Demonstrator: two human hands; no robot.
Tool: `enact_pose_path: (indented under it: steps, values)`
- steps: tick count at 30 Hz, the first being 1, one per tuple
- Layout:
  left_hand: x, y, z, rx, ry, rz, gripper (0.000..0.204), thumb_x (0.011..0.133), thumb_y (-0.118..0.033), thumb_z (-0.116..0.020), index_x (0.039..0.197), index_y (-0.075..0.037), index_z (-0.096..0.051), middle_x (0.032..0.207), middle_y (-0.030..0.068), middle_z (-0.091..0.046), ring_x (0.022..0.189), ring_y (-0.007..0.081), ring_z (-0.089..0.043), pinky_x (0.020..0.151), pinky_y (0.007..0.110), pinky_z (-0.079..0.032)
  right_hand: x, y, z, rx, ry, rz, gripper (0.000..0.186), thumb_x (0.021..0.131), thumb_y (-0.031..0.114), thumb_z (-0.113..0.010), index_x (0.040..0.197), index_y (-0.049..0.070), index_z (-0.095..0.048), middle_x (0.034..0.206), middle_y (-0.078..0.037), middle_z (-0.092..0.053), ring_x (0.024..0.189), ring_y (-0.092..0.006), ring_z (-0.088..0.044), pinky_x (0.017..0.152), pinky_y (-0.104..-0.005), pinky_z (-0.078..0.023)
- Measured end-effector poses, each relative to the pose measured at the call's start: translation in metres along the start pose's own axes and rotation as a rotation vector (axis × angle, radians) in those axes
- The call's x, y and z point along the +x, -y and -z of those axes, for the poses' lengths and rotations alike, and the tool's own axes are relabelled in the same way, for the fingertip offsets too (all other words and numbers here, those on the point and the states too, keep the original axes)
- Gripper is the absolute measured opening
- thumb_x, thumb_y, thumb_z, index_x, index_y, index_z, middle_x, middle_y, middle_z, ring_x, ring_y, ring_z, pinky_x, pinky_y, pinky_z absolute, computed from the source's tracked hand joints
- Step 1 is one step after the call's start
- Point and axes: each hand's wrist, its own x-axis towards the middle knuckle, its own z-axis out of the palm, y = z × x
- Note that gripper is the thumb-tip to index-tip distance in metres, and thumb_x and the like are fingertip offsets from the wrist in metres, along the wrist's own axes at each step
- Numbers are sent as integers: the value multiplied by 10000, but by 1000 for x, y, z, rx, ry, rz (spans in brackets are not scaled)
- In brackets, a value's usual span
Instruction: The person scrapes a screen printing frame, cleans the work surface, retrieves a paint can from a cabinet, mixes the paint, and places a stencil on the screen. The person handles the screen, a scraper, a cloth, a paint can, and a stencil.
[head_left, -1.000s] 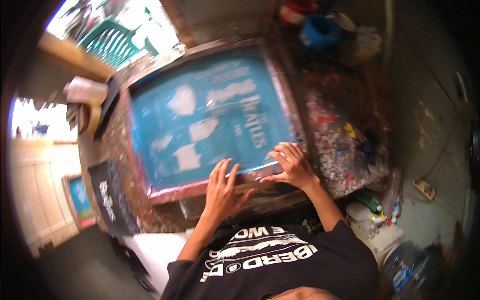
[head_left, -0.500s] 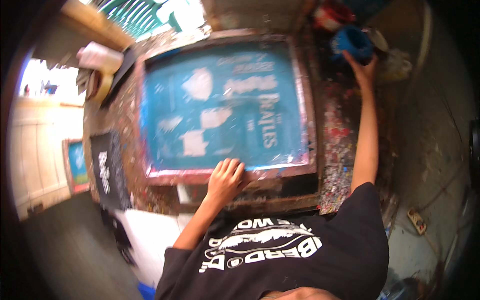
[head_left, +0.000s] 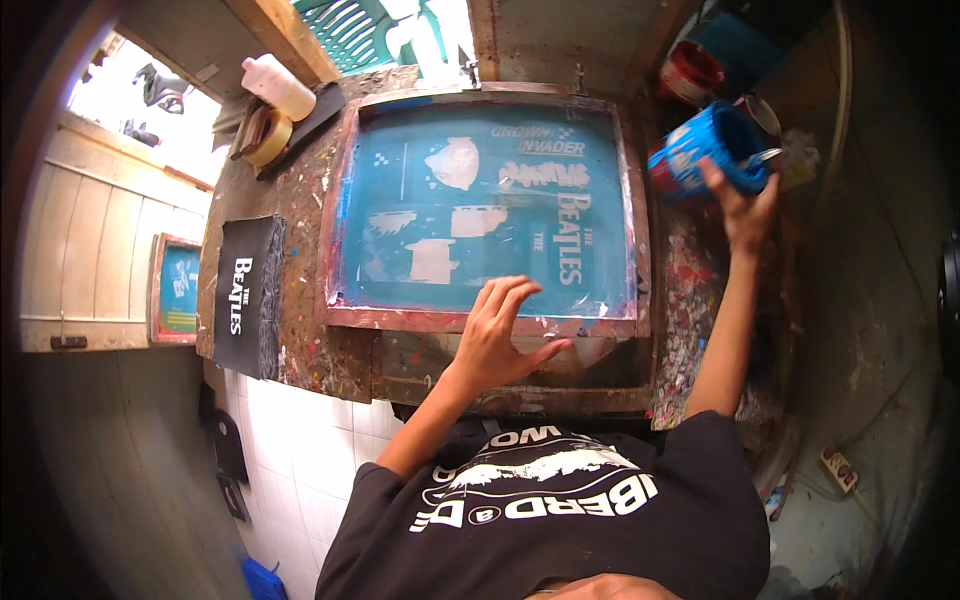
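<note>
A blue paint-smeared tub (head_left: pixel 690 150) is gripped by my right hand (head_left: pixel 745 205), thumb and fingers around its near side. The tub leans to one side above the right part of the bench, and a pale utensil end shows at its mouth. A screen-printing frame (head_left: pixel 420 320) with blue mesh and pale open shapes lies flat in front of me. Over its near edge hovers my left hand (head_left: pixel 490 340), fingers apart and holding nothing.
A red tub (head_left: pixel 692 72) stands behind the blue one. At the back left are a pale bottle (head_left: pixel 278 88) and a tape roll (head_left: pixel 268 138). A printed black fabric piece (head_left: pixel 245 300) lies at the bench's left edge. Another printing screen (head_left: pixel 178 290) leans beyond it.
My right hand has shifted the blue tub nearer and tilted it. My left hand has come off the frame's near edge and spread its fingers. The head view has shifted.
</note>
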Motion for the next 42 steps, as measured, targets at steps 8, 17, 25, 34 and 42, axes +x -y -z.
enact_pose_path:
  steps: [8, 17, 25, 34, 42]
  values:
    - [6, -39, 21, -105, -132, 64, 1066, 638, -366, -950, 1470, 10, -399, 1392, 233, -564, 1270, 420, -568, 1078, 491, -465, -200, 138, -49, -33, 336, 11, 1178, 606, 390, -1000, 1489, 5, -323, 1327, -165, -575, 1251, -286, -592, 1096, -420, -474]
    - [-81, -16, 44, 29, -262, -50, 1192, 557, -395, -1020, 1469, -37, -341, 1432, 220, -527, 1320, 368, -567, 1095, 466, -483, -231, 170, -49, -256, 483, 237, 454, 929, 309, -742, 1304, 55, -701, 1408, -216, -599, 1229, -366, -608, 1053, -421, -481]
    - [-86, -5, 39, 9, -384, -180, 1024, 667, -264, -964, 1461, -37, -360, 1443, 266, -525, 1340, 433, -530, 1134, 527, -421, -256, 186, -47, -77, 579, 309, 281, 838, 141, -825, 1102, 57, -779, 848, -83, -691, 761, -219, -653, 637, -347, -511]
    - [-61, 11, 34, 32, -373, -283, 959, 710, -173, -921, 1472, -39, -355, 1460, 269, -517, 1347, 438, -522, 1146, 545, -403, -236, 178, -47, -140, 441, 438, 175, 897, 60, -757, 1054, -16, -743, 805, -124, -693, 697, -256, -663, 616, -362, -514]
    - [-31, 25, 30, 85, -331, -307, 959, 714, -203, -918, 1474, -38, -357, 1483, 270, -501, 1370, 441, -500, 1161, 556, -380, -224, 163, -66, -48, 363, 220, 128, 934, 76, -703, 987, -39, -721, 797, -174, -707, 709, -316, -694, 637, -402, -540]
